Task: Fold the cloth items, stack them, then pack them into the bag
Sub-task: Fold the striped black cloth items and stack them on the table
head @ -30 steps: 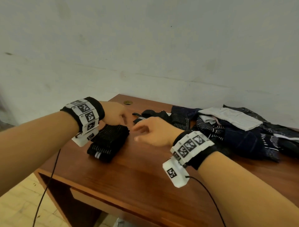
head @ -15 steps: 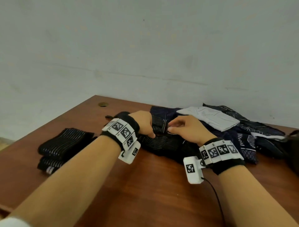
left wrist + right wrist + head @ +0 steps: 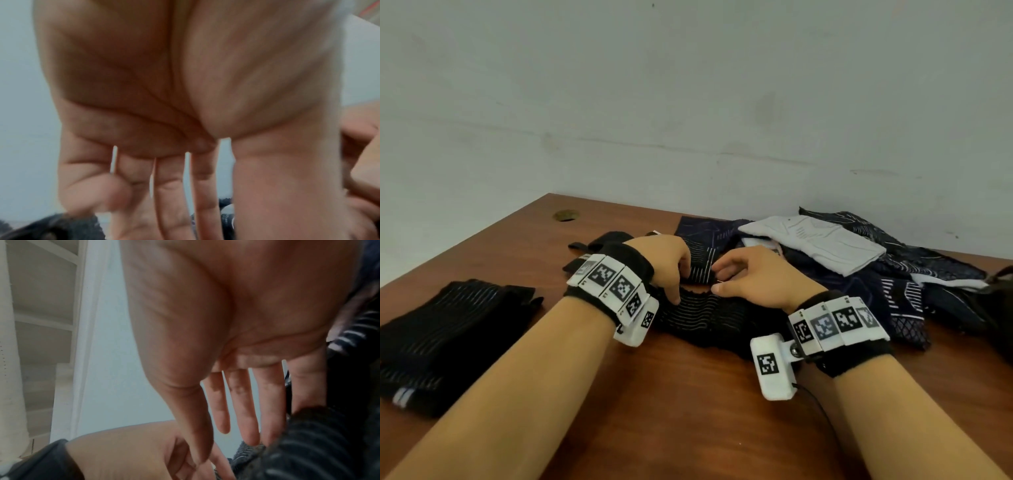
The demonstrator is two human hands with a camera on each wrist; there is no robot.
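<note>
A black cloth with thin pale stripes (image 3: 709, 318) lies rumpled on the brown table (image 3: 688, 394), in front of the pile. My left hand (image 3: 676, 291) reaches down onto its far edge, fingertips touching the fabric. My right hand (image 3: 720, 281) is just to the right, with its fingers at the same edge. In the left wrist view the left hand (image 3: 205, 211) has its fingers stretched out, blurred. In the right wrist view the right hand (image 3: 226, 447) shows straight fingers touching the striped cloth (image 3: 318, 451), thumb apart. A folded black striped stack (image 3: 448, 335) sits at the left.
Unfolded cloths are heaped at the back right: a white piece (image 3: 815, 243) on navy patterned ones (image 3: 893, 291). A dark bag-like object (image 3: 1001, 301) is cut off at the right edge. A round brass grommet (image 3: 565, 215) marks the far left corner; a pale wall stands behind.
Both hands left the folded black stack and moved right to the rumpled striped cloth. Over the last half second they have stayed at its far edge.
</note>
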